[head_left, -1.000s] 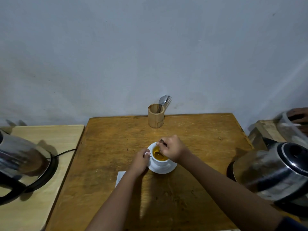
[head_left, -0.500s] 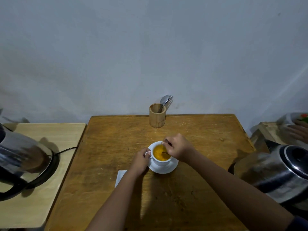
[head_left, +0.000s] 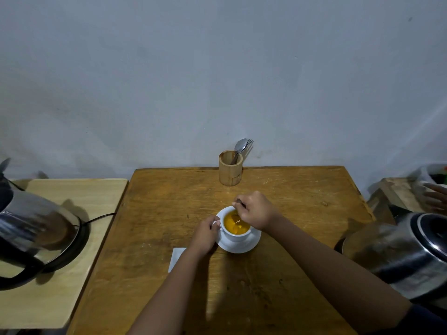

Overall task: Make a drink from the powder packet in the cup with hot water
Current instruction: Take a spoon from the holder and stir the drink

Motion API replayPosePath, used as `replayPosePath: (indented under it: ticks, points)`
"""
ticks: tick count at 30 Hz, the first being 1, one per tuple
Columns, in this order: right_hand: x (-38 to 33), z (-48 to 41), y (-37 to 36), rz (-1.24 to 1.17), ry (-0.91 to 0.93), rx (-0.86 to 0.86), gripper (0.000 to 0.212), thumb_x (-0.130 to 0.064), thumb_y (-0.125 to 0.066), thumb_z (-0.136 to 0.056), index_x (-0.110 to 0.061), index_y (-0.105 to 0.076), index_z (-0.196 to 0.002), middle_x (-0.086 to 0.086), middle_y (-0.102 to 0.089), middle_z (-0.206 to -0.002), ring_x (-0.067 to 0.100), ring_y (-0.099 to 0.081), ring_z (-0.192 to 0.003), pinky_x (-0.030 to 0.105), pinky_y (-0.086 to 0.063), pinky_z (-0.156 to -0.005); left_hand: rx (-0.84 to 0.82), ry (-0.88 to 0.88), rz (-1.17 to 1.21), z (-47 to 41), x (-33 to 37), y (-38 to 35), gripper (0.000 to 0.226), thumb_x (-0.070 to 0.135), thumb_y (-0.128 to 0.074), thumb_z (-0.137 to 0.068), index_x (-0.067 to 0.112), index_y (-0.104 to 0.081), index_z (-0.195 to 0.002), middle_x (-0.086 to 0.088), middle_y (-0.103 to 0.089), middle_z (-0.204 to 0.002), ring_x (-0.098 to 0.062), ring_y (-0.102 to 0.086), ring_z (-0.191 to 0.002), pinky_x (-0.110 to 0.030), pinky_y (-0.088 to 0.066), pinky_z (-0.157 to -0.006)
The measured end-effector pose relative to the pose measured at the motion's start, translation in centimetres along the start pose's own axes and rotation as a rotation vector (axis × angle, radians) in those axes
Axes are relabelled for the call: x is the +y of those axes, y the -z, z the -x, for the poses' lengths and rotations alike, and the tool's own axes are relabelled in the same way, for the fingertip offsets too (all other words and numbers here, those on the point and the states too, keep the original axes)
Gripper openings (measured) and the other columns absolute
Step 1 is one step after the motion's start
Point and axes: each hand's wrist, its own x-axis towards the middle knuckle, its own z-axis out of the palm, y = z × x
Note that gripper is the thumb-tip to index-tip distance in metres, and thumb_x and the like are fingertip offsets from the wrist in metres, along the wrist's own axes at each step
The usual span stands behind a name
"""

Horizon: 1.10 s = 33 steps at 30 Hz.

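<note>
Both hands (head_left: 205, 234) (head_left: 255, 210) at cup (head_left: 235, 234), mid-table (head_left: 302, 189).

A worn wooden table (head_left: 154, 238) stands against the wall. At its centre sits a saucer (head_left: 242, 246); at 12 o'clock, by the far edge, a wooden holder (head_left: 230, 171). A white packet (head_left: 176, 256) lies at 8 o'clock from the saucer. Beside it at 9 o'clock, a paler table (head_left: 72, 274) carries a kettle (head_left: 33, 233).

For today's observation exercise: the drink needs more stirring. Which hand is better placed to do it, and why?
The right hand. It already grips the spoon, whose bowl sits in the orange drink, while the left hand holds the cup by its handle, steadying it on the saucer.
</note>
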Motion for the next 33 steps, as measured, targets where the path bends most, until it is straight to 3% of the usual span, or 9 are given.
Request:
replayPosePath:
  ticks: [5, 9, 14, 19, 24, 28, 33]
  points:
    - [0.3, 0.5, 0.6, 0.006, -0.041, -0.062, 0.024, -0.019, -0.05, -0.093, -0.003, -0.066, -0.099, 0.013, -0.069, -0.087, 0.017, -0.056, -0.072, 0.027, -0.042, -0.057, 0.002, 0.003, 0.003, 0.1, 0.1, 0.0, 0.018, 0.016, -0.039, -0.095, 0.018, -0.057, -0.093, 0.0, -0.055, -0.083, -0.012, -0.048, -0.075, -0.024, -0.037, -0.063]
    - [-0.2, 0.8, -0.2, -0.06, 0.024, -0.051, 0.023, -0.015, -0.052, -0.09, 0.002, -0.067, -0.088, 0.02, -0.069, -0.075, 0.028, -0.062, -0.066, 0.039, -0.051, -0.061, -0.003, -0.006, 0.007, 0.1, 0.2, 0.0, 0.02, 0.014, -0.039, -0.095, 0.019, -0.055, -0.085, 0.005, -0.052, -0.073, -0.007, -0.045, -0.068, -0.024, -0.034, -0.06]
    - [-0.3, 0.1, -1.2, -0.097, 0.034, 0.023, 0.026, -0.015, -0.053, -0.09, 0.004, -0.065, -0.078, 0.021, -0.067, -0.069, 0.03, -0.062, -0.062, 0.042, -0.051, -0.057, -0.011, -0.009, -0.004, 0.2, 0.2, 0.0, 0.02, 0.015, -0.039, -0.096, 0.018, -0.055, -0.084, 0.006, -0.05, -0.07, -0.006, -0.043, -0.064, -0.024, -0.033, -0.058]
    - [0.3, 0.1, -0.8, -0.058, -0.01, 0.087, 0.024, -0.016, -0.051, -0.091, 0.002, -0.068, -0.089, 0.019, -0.07, -0.081, 0.026, -0.063, -0.07, 0.036, -0.049, -0.06, -0.001, 0.01, 0.01, 0.3, 0.4, 0.0, 0.019, 0.016, -0.039, -0.096, 0.017, -0.057, -0.09, 0.001, -0.056, -0.08, -0.007, -0.047, -0.07, -0.024, -0.036, -0.062]
    - [0.6, 0.9, 0.0, -0.052, -0.04, 0.034, 0.021, -0.017, -0.053, -0.091, -0.001, -0.067, -0.093, 0.01, -0.063, -0.074, 0.008, -0.048, -0.058, 0.019, -0.036, -0.05, 0.008, 0.01, -0.002, 0.3, 0.4, 0.0, 0.018, 0.016, -0.039, -0.096, 0.018, -0.057, -0.09, 0.0, -0.056, -0.083, -0.012, -0.049, -0.076, -0.023, -0.037, -0.062]
    - [0.4, 1.2, 1.2, -0.087, -0.007, -0.016, 0.016, -0.02, -0.054, -0.091, -0.008, -0.065, -0.093, 0.01, -0.068, -0.084, 0.019, -0.06, -0.071, 0.039, -0.052, -0.065, 0.015, 0.027, -0.008, 0.4, 0.6, -0.2, 0.018, 0.017, -0.038, -0.096, 0.018, -0.056, -0.093, -0.001, -0.056, -0.085, -0.011, -0.048, -0.077, -0.022, -0.037, -0.062]
    - [0.0, 1.4, 3.3, -0.074, 0.116, -0.028, 0.013, -0.023, -0.057, -0.089, -0.012, -0.064, -0.088, 0.009, -0.068, -0.088, 0.021, -0.061, -0.079, 0.044, -0.054, -0.07, 0.012, 0.037, -0.038, 0.3, 0.7, -0.2, 0.02, 0.016, -0.038, -0.096, 0.016, -0.058, -0.094, -0.004, -0.057, -0.09, -0.015, -0.05, -0.083, -0.024, -0.037, -0.062]
